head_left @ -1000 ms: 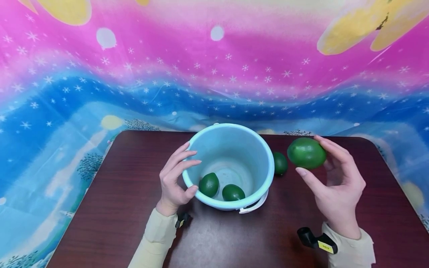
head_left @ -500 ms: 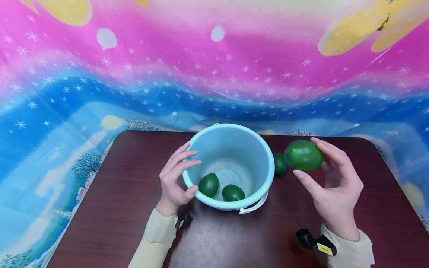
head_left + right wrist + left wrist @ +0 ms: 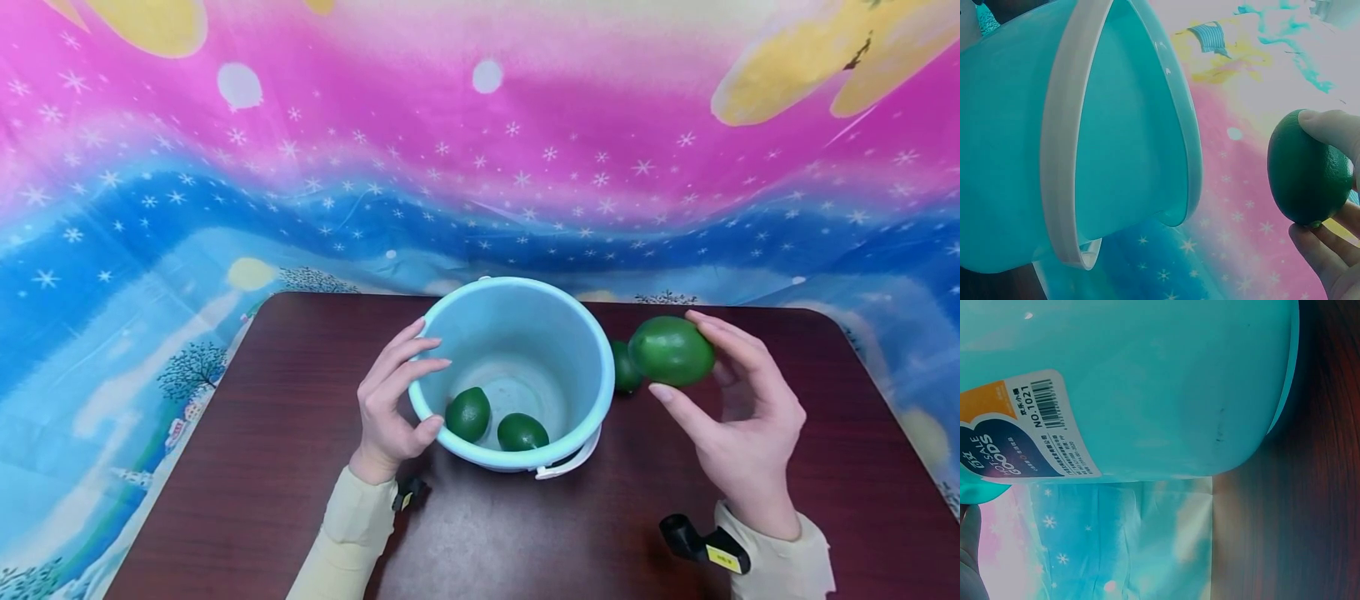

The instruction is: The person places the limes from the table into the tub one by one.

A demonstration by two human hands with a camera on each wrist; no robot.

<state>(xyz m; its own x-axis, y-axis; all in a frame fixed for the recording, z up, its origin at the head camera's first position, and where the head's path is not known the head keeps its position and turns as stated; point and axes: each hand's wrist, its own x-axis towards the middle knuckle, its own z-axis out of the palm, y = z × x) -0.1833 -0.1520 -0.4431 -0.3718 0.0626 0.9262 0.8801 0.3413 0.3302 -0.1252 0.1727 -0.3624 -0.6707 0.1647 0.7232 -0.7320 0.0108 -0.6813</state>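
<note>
A light blue bucket (image 3: pixel 517 454) stands on the table, its mouth tipped toward the head camera. Two green limes, a left one (image 3: pixel 468 414) and a right one (image 3: pixel 522 432), lie on its bottom. My left hand (image 3: pixel 393 408) holds the bucket's left rim, fingers over the edge and thumb at the near side. My right hand (image 3: pixel 750 417) pinches another lime (image 3: pixel 671 350) between thumb and fingers, in the air right of the bucket; the right wrist view shows this lime (image 3: pixel 1307 169) apart from the rim. Behind it a further lime (image 3: pixel 625 368) sits beside the bucket, partly hidden.
A white handle (image 3: pixel 570 462) hangs down the bucket's near right side. The dark reddish-brown table (image 3: pixel 487 542) has rounded far corners. A pink and blue patterned cloth (image 3: pixel 450 167) hangs behind it. In the left wrist view a label (image 3: pixel 1041 425) is stuck on the bucket wall.
My right hand has moved slightly left and down with its lime, closer to the bucket, and now covers more of the lime on the table. My left hand and the bucket have stayed still.
</note>
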